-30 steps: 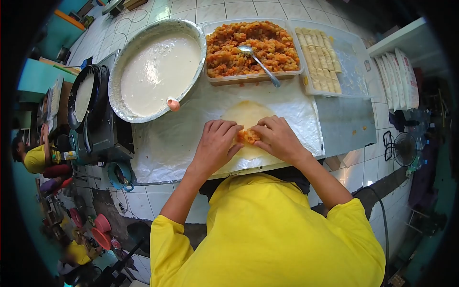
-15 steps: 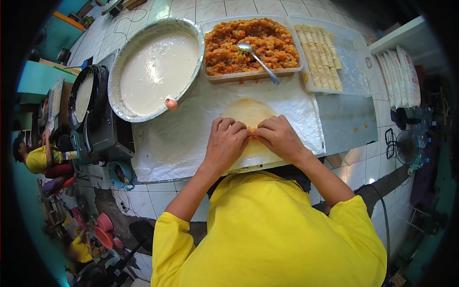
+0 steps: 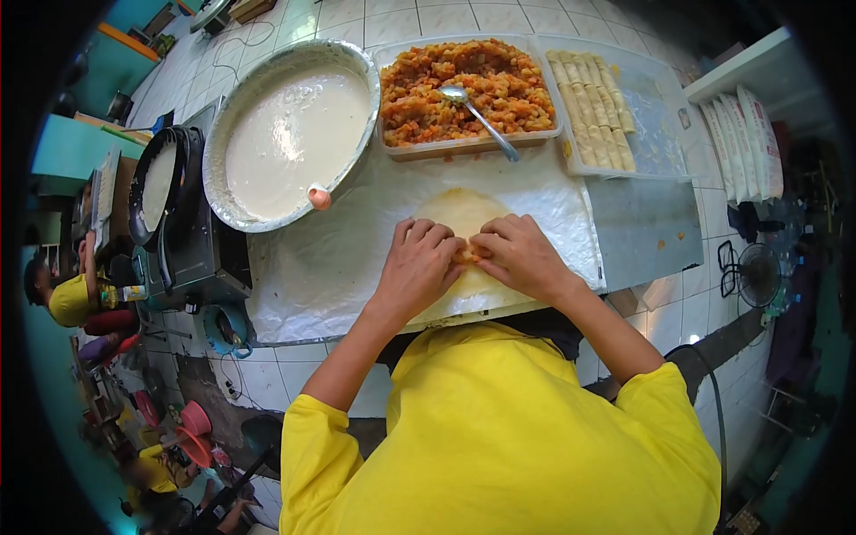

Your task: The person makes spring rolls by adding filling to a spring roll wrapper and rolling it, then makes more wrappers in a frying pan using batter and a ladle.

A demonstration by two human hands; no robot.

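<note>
A round, pale spring roll wrapper (image 3: 461, 210) lies on the plastic-covered table in front of me. A small heap of orange vegetable filling (image 3: 465, 253) shows on it, between my fingertips. My left hand (image 3: 419, 261) has its fingers curled at the left end of the filling. From the other side my right hand (image 3: 520, 259) pinches in the same way. Both hands touch the wrapper, and their fingers hide part of the filling. Beyond it stands a plastic tub of diced vegetable filling (image 3: 419, 94), a metal spoon (image 3: 486, 122) resting in it.
A large basin (image 3: 214, 169) of white batter stands at the back left. Rolled spring rolls lie in rows in a clear tray (image 3: 660, 107) at the back right. Left of the table are a black pan (image 3: 143, 201) and a stove (image 3: 209, 254). Other people sit farther left.
My fingers have shifted slightly around the filling, and a little more of it shows between them. The view has moved a little. The basin, tub and tray stay in place.
</note>
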